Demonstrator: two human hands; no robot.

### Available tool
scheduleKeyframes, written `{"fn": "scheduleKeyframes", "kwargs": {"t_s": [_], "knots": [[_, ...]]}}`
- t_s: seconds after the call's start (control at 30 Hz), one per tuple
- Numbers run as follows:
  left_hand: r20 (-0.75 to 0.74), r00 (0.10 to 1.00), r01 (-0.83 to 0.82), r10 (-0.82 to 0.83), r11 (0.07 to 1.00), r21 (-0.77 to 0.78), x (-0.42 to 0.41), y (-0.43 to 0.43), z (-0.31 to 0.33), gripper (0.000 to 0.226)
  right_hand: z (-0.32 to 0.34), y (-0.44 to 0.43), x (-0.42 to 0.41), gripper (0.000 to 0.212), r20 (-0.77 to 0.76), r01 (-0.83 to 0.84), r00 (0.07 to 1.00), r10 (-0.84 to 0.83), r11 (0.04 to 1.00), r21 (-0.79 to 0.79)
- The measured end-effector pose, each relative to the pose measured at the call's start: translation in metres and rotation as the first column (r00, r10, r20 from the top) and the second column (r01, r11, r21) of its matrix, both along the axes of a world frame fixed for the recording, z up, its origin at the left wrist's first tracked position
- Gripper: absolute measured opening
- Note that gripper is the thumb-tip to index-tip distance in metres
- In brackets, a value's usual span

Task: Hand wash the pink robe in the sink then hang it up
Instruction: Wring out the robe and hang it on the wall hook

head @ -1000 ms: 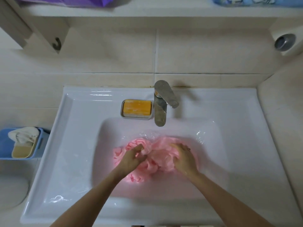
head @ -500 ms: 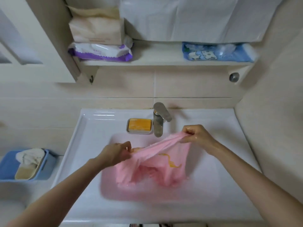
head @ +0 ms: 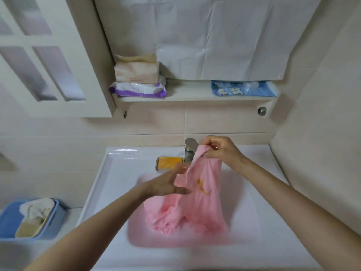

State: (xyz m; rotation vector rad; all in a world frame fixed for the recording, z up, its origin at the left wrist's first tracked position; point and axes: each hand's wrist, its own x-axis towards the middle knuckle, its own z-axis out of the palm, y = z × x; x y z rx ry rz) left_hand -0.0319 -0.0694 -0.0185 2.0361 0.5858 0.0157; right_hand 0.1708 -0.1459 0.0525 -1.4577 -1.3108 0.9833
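The wet pink robe [head: 203,200] with a yellow embroidered mark hangs partly lifted out of the white sink [head: 109,184]; its lower folds still lie in the pinkish water of the basin. My right hand [head: 220,149] pinches its top edge up beside the faucet [head: 189,149]. My left hand [head: 166,182], blurred, has its fingers stretched out against the robe's left edge, lower down.
An orange soap bar in a dish [head: 168,162] sits left of the faucet. A shelf [head: 195,94] above holds tissue packs and a blue packet. A small hook [head: 125,114] hangs under the cabinet. A blue basket [head: 56,218] stands left of the sink.
The robe went from bunched under both hands in the water to lifted. My right hand raised its edge higher near the faucet; my left hand let go and spread its fingers. The view tilted upward.
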Motion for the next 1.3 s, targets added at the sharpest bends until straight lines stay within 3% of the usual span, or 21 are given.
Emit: {"fn": "scheduleKeyframes", "kwargs": {"t_s": [0.07,0.17,0.23,0.33,0.4,0.47,0.53,0.63,0.73,0.83,0.93,1.03,1.1,1.17,1.23,1.27,1.3], "knots": [[0.123,0.991,-0.067,0.058,0.996,0.063,0.022,-0.016,0.009,0.065,0.01,0.004,-0.009,0.026,0.018,0.025,1.0,-0.025,0.999,0.034],[0.234,0.923,-0.36,0.306,0.9,0.244,0.028,-0.011,0.013,0.021,0.03,0.003,-0.008,0.02,0.058,0.094,0.993,-0.101,0.989,0.11],[0.178,0.916,-0.4,0.361,0.864,0.306,0.019,0.002,0.013,0.033,0.044,-0.001,-0.002,0.019,0.055,0.144,0.986,-0.155,0.977,0.159],[0.142,0.914,-0.4,0.381,0.905,0.142,0.008,0.011,0.024,0.035,0.065,-0.007,-0.001,0.019,0.015,0.184,0.981,-0.192,0.958,0.22],[0.192,0.897,-0.4,0.397,0.916,-0.026,0.004,0.011,0.032,0.03,0.077,-0.009,0.0,0.019,-0.007,0.209,0.977,-0.214,0.943,0.26],[0.258,0.892,-0.367,0.371,0.928,-0.062,-0.001,0.011,0.038,0.026,0.09,-0.01,0.003,0.02,-0.012,0.235,0.97,-0.243,0.922,0.308],[0.253,0.92,-0.323,0.3,0.945,0.055,-0.005,0.011,0.04,0.021,0.101,-0.01,0.009,0.023,-0.029,0.267,0.961,-0.276,0.893,0.363],[0.111,0.973,-0.226,0.201,0.924,0.309,-0.008,0.013,0.031,0.022,0.12,-0.01,0.013,0.025,-0.09,0.316,0.947,-0.309,0.843,0.435],[-0.06,0.96,-0.217,0.274,0.861,0.46,-0.014,0.022,0.024,0.016,0.141,-0.013,0.021,0.027,-0.099,0.331,0.94,-0.327,0.799,0.501],[0.014,0.916,-0.353,0.4,0.791,0.499,-0.026,0.038,0.04,0.012,0.15,-0.016,0.043,0.022,0.073,0.29,0.923,-0.378,0.806,0.516],[0.215,0.872,-0.488,0.439,0.809,0.327,-0.024,0.044,0.084,0.028,0.137,-0.011,0.061,0.025,0.191,0.283,0.91,-0.367,0.888,0.362],[0.399,0.762,-0.576,0.51,0.816,0.057,-0.013,0.042,0.137,0.027,0.111,-0.008,0.065,0.021,0.298,0.254,0.911,-0.284,0.958,0.133],[0.427,0.719,-0.599,0.549,0.801,-0.021,-0.009,0.046,0.162,0.028,0.095,-0.008,0.066,0.026,0.398,0.185,0.899,-0.183,0.982,0.035],[0.379,0.743,-0.594,0.551,0.804,-0.006,-0.008,0.051,0.176,0.025,0.084,-0.009,0.067,0.042,0.594,0.144,0.799,-0.088,0.988,-0.048],[0.327,0.765,-0.596,0.554,0.802,0.036,-0.007,0.054,0.181,0.021,0.074,-0.01,0.068,0.032,0.799,0.154,0.599,-0.059,0.987,-0.042],[0.295,0.783,-0.588,0.548,0.806,0.065,-0.007,0.056,0.181,0.021,0.071,-0.01,0.067,0.033,0.845,0.172,0.529,-0.077,0.985,-0.018],[0.264,0.804,-0.571,0.533,0.815,0.095,-0.009,0.057,0.18,0.019,0.071,-0.011,0.067,0.04,0.849,0.189,0.517,-0.11,0.982,0.012]]}}
